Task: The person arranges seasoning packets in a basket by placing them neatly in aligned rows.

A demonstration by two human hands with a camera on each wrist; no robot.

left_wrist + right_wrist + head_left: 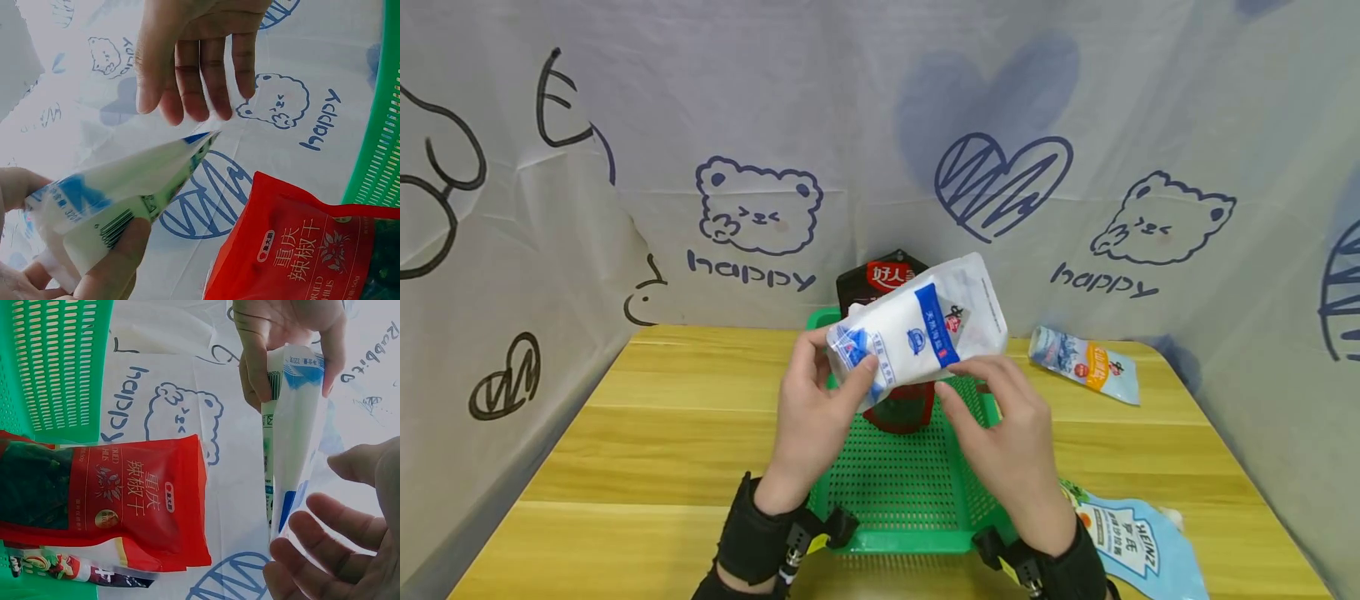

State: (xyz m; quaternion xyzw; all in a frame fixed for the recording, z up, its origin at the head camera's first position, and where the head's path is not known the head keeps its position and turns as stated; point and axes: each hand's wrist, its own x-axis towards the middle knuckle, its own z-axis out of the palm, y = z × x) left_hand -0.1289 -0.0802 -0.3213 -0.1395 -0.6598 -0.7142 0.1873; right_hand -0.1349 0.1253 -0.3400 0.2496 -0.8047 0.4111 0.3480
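Observation:
A white bag of sea salt [898, 333] with blue markings is held tilted above the green basket. My left hand [808, 417] grips its lower-left end, thumb on the front, as the right wrist view also shows. My right hand [1015, 433] is at the bag's right lower edge, its fingers spread and loosely bent. In the left wrist view the right hand's fingers [206, 81] hang just beyond the bag's tip. Below the bag, a red bag of dried chilies [144, 494] stands in the basket, largely hidden by the salt in the head view.
The green basket [910, 542] sits mid-table, with a black packet [857, 283] at its back. To the right lie a small blue-and-white pouch [1082, 364] with an orange label and a light-blue Heinz pouch [1138, 542]. A patterned white curtain [880, 125] hangs behind the table.

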